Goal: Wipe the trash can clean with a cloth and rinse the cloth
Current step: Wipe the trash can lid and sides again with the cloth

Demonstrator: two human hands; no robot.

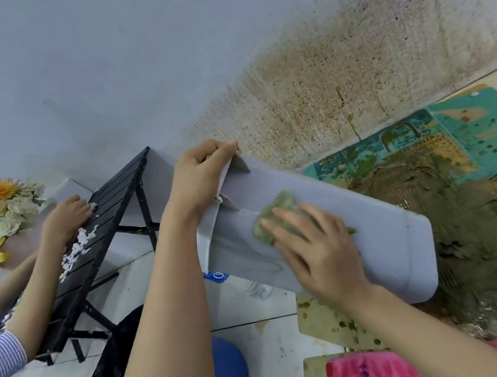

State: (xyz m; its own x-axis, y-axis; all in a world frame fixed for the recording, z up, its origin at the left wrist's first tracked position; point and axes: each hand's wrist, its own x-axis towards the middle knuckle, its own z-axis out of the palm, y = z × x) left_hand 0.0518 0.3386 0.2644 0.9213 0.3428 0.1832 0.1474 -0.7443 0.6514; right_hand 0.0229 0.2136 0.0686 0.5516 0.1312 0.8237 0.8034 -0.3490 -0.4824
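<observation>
We hold the white trash can point(381, 241) tipped on its side: long axis runs upper left to lower right, open rim end up-left near the wall point(152, 56), closed base down-right over the muddy green mess point(496, 245) on the floor. Our L hand point(202, 176) grips the rim, fingers curled over its edge. Our R hand point(320, 252) lies flat w/ fingers straight, pressing the green-stained cloth point(272, 214) onto the can's side, approx mid-length. Teal cardboard point(461, 133) lies beyond the base. At left, another person's hand point(66, 215) rests on a black slatted table point(93, 234)
</observation>
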